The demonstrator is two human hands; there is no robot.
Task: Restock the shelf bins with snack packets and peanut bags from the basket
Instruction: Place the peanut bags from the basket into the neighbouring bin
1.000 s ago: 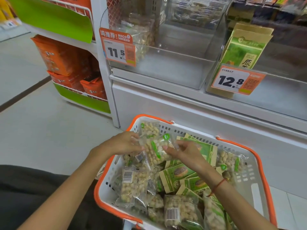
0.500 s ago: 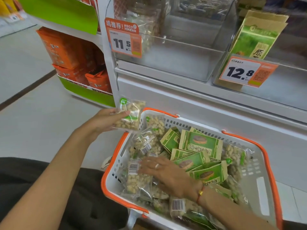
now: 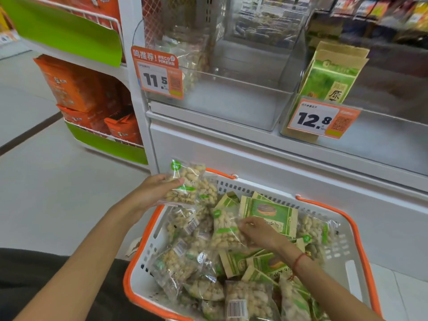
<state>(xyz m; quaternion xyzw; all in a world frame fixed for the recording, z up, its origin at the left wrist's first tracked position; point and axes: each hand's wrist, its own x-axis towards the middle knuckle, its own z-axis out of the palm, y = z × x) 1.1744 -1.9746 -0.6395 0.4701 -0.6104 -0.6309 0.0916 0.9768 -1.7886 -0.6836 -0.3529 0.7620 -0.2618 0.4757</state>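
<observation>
A white basket with an orange rim (image 3: pixel 361 242) sits low in front of me, filled with several clear peanut bags and green snack packets (image 3: pixel 269 210). My left hand (image 3: pixel 150 193) holds one clear peanut bag (image 3: pixel 185 184) above the basket's far left corner. My right hand (image 3: pixel 259 232) pinches a second peanut bag (image 3: pixel 225 232) lying in the middle of the basket. Above stand two clear shelf bins: the left bin (image 3: pixel 231 105) with the 11.5 tag (image 3: pixel 158 72) holds a few peanut bags (image 3: pixel 190 52) at its back left, the right bin (image 3: pixel 382 140) with the 12.8 tag (image 3: pixel 322 119) holds green packets (image 3: pixel 331 77).
A white cabinet front (image 3: pixel 278 163) rises just behind the basket under the bins. To the left a wire rack with green panels holds orange packs (image 3: pixel 76 89). Grey floor (image 3: pixel 46 181) spreads at the left. A dark trouser leg (image 3: pixel 23 274) lies at the bottom left.
My left hand has kept its peanut bag above the basket's left corner. My right hand moved from the low left pile toward the middle and took hold of another peanut bag.
</observation>
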